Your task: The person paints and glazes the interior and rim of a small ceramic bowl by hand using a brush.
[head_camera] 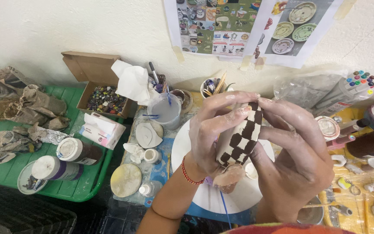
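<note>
Sprawling across the left is the green tray (92, 184) with its crumpled newspaper (20, 110); below the hands sits the white turntable (182, 149). Both hands, left hand (215, 132) and right hand (297, 158), clasp the checkered ceramic piece (242, 138) between them, fingers curled round it, above the turntable.

My hands are covering much of the checkered pot (240, 139) and the white wheel (182, 147); the posters (247, 26) are running off the top edge, their small pictures unreadable.
</note>
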